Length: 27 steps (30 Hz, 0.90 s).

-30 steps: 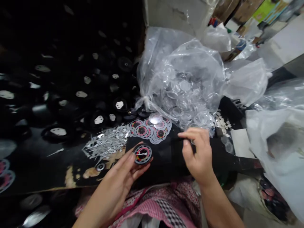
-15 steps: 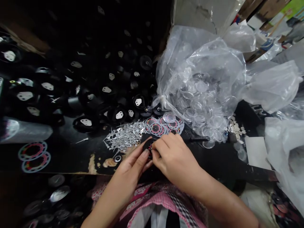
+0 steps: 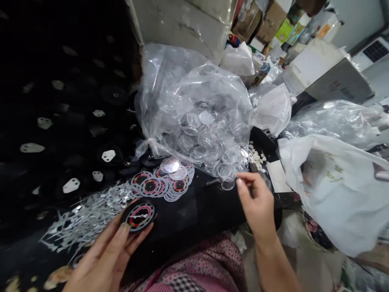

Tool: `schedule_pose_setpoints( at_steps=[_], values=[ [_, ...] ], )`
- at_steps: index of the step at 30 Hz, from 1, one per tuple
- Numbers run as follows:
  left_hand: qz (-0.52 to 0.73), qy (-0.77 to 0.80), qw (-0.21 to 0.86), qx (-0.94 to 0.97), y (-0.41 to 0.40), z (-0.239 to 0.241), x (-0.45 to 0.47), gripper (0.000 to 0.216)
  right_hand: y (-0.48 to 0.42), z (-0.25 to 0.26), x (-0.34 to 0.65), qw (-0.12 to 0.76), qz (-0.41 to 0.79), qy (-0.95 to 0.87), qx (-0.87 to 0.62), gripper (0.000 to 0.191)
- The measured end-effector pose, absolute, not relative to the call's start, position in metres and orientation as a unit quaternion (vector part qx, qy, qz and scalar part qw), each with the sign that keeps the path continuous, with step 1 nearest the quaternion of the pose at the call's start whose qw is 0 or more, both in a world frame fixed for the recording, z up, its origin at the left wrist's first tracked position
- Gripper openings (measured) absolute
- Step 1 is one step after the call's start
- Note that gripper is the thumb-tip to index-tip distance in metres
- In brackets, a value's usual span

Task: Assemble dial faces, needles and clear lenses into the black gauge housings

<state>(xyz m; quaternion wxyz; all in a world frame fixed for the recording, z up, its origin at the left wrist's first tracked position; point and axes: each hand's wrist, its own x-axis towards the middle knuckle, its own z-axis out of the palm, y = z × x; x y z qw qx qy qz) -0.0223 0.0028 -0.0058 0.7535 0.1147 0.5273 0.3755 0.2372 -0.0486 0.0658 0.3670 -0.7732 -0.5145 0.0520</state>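
Note:
A round black gauge (image 3: 135,227) with a red, yellow and grey dial and a white pointer rests in my left hand (image 3: 111,247); the thumb and fingers grip its rim, face up. My right hand (image 3: 257,198) is at the front of a heap of clear round covers (image 3: 209,148), its thumb and forefinger slightly apart beside the nearest clear cover (image 3: 227,184). Whether they touch that cover is unclear. Printed dial discs (image 3: 152,186) overlap on the black table, a clear disc on top. White-silver pointers (image 3: 88,215) lie piled left of them.
A clear plastic bag (image 3: 194,81) encloses most of the covers. Black gauge housings (image 3: 106,156) with white plates crowd the left. A dark rod (image 3: 213,182) lies near the covers. White card (image 3: 278,176), small pale pieces (image 3: 257,157) and a white bag (image 3: 337,178) are at right.
My hands have separated: the right has left the gauge and moved right to the clear covers. The left still holds the gauge, its pointer now visible. The view has turned right.

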Motion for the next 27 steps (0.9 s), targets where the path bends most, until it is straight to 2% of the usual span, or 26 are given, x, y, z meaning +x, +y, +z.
schedule_pose_setpoints(
  at_steps=[1, 3, 5, 8, 12, 16, 22, 27],
  values=[
    [0.385, 0.528, 0.747, 0.123, 0.008, 0.001, -0.016, 0.04, -0.056, 0.055, 0.255, 0.338, 0.018, -0.487, -0.805, 0.028],
    [0.388, 0.522, 0.744, 0.151, 0.018, 0.014, 0.002, 0.043, -0.064, 0.031, 0.283, 0.251, 0.02, -0.51, -0.823, 0.057],
    [0.375, 0.499, 0.759, 0.184, 0.025, 0.026, 0.024, 0.045, -0.06, 0.008, 0.297, 0.163, 0.029, -0.546, -0.822, 0.077],
    [0.331, 0.439, 0.78, 0.298, 0.026, 0.034, 0.055, 0.039, -0.036, -0.012, 0.303, 0.086, 0.044, -0.579, -0.81, 0.088],
    [0.316, 0.379, 0.743, 0.452, 0.024, 0.034, 0.083, 0.031, 0.01, -0.012, 0.31, 0.103, 0.055, -0.611, -0.783, 0.092],
    [0.335, 0.339, 0.704, 0.527, 0.03, 0.024, 0.094, 0.035, 0.051, -0.01, 0.32, 0.128, 0.064, -0.655, -0.742, 0.094],
    [0.335, 0.369, 0.588, 0.637, 0.021, -0.01, 0.092, 0.043, 0.094, -0.019, 0.311, 0.143, 0.087, -0.702, -0.693, 0.104],
    [0.326, 0.395, 0.527, 0.678, 0.015, -0.018, 0.099, 0.041, 0.128, -0.023, 0.283, 0.167, 0.057, -0.764, -0.621, 0.097]
  ],
)
